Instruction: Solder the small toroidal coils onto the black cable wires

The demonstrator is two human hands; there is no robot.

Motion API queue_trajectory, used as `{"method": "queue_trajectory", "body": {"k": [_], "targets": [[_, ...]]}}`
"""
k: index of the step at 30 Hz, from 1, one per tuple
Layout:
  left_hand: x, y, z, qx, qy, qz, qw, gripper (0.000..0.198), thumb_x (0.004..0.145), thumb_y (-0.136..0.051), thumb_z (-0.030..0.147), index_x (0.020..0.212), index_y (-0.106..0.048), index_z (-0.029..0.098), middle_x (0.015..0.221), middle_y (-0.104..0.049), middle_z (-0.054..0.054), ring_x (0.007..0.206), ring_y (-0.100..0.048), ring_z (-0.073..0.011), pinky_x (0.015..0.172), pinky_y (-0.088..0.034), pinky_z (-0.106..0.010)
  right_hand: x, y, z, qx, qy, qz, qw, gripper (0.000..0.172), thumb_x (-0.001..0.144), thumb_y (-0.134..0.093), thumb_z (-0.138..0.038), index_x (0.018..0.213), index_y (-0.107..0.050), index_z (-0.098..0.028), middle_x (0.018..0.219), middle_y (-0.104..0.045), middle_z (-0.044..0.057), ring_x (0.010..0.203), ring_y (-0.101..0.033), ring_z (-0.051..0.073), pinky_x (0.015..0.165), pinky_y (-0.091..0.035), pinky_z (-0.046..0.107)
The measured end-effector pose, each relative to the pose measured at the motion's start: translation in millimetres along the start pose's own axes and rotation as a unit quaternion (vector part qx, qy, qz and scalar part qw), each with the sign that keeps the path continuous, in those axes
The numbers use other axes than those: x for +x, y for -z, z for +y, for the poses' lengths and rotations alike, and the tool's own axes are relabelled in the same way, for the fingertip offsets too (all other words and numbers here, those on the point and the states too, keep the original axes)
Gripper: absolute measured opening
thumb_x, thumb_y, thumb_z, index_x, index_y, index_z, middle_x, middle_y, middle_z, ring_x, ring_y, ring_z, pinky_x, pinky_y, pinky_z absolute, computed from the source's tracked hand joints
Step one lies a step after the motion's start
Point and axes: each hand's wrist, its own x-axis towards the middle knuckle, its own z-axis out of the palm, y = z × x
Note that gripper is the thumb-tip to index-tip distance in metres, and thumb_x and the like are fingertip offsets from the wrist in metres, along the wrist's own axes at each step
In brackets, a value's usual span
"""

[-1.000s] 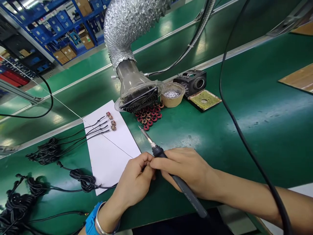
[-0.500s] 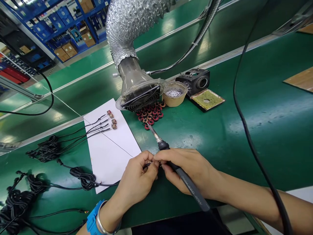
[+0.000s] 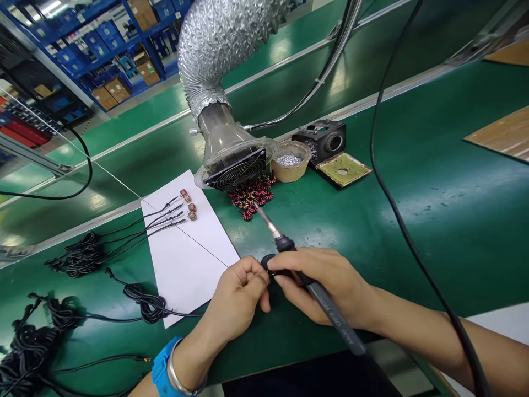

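My right hand (image 3: 330, 281) is closed around a soldering iron (image 3: 333, 314), whose metal tip points up and left toward a pile of small red-and-black wound rings (image 3: 251, 198). Between its thumb and forefinger and my left hand (image 3: 242, 292) sits a small dark round piece (image 3: 269, 263). The left fingers are pinched on a thin black cable (image 3: 185, 315) that runs left to a coiled bundle (image 3: 149, 302). Fingers partly hide the spot where cable and piece meet.
A white sheet (image 3: 185, 264) holds cable ends and small copper-coloured parts (image 3: 192, 211). Behind the rings stand a fume hood (image 3: 235, 160), a tub of solder (image 3: 290, 168) and a yellow sponge tray (image 3: 343, 170). More cable coils (image 3: 28, 347) lie left; a black cord (image 3: 397, 204) hangs at right.
The dark round piece now shows between my hands. The iron and my right hand have shifted slightly right, and a left finger now extends downward. The coiled bundle has moved slightly right.
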Motion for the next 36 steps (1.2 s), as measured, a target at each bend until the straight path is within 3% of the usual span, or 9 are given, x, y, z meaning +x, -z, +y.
{"method": "queue_trajectory", "body": {"k": [4, 9, 20, 26, 32, 36], "targets": [[-2, -3.2, 0, 0.022, -0.001, 0.023, 0.999, 0.017, 0.089, -0.046, 0.029, 0.075, -0.049, 0.019, 0.048, -0.053, 0.005, 0.048, -0.037, -0.0100, 0.054, -0.030, -0.021, 0, 8, -4, -0.013, -0.038, 0.011, 0.999, 0.033, 0.077, -0.053, -0.006, 0.108, -0.055, -0.019, 0.082, -0.068, 0.001, 0.064, -0.063, 0.011, 0.063, -0.053, 0.021], [-3, -4.1, -3, 0.026, -0.010, 0.033, 0.999, 0.018, 0.090, -0.045, 0.028, 0.075, -0.048, 0.019, 0.047, -0.052, 0.005, 0.047, -0.037, -0.0098, 0.054, -0.031, -0.021, -5, 0, 0, -0.012, -0.033, -0.008, 0.999, 0.035, 0.078, -0.050, -0.006, 0.109, -0.053, -0.020, 0.085, -0.068, 0.002, 0.071, -0.066, 0.013, 0.068, -0.054, 0.023], [3, -7.6, -11, 0.046, -0.049, 0.052, 0.996, 0.026, 0.094, -0.044, 0.037, 0.075, -0.046, 0.019, 0.049, -0.047, 0.007, 0.049, -0.036, -0.0095, 0.055, -0.031, -0.022, -4, -6, 7, -0.099, 0.015, -0.063, 0.993, 0.033, 0.083, -0.047, -0.013, 0.113, -0.057, -0.022, 0.070, -0.054, -0.001, 0.063, -0.053, 0.016, 0.058, -0.039, 0.027], [3, -10.9, -8, 0.041, -0.038, 0.062, 0.997, 0.024, 0.091, -0.048, 0.036, 0.074, -0.047, 0.020, 0.048, -0.048, 0.007, 0.048, -0.037, -0.0096, 0.054, -0.031, -0.022, -7, 2, 2, -0.079, 0.025, 0.025, 0.996, 0.032, 0.082, -0.047, -0.008, 0.109, -0.058, -0.019, 0.069, -0.060, -0.001, 0.059, -0.055, 0.014, 0.057, -0.044, 0.026], [1, -13.4, -7, 0.052, -0.035, 0.077, 0.995, 0.021, 0.090, -0.048, 0.034, 0.074, -0.047, 0.020, 0.047, -0.048, 0.007, 0.047, -0.038, -0.0097, 0.053, -0.030, -0.022, -26, 17, -7, 0.032, -0.008, 0.161, 0.986, 0.045, 0.088, -0.050, -0.013, 0.132, -0.053, -0.020, 0.080, -0.067, 0.003, 0.062, -0.061, 0.015, 0.054, -0.050, 0.028], [0, -14.0, -8, 0.053, -0.032, 0.089, 0.994, 0.019, 0.090, -0.047, 0.030, 0.075, -0.048, 0.020, 0.047, -0.048, 0.007, 0.048, -0.037, -0.0094, 0.052, -0.030, -0.021, -40, 22, -7, 0.096, -0.093, 0.176, 0.975, 0.029, 0.087, -0.054, -0.021, 0.113, -0.066, -0.020, 0.075, -0.064, 0.004, 0.060, -0.054, 0.016, 0.051, -0.043, 0.029]]}}
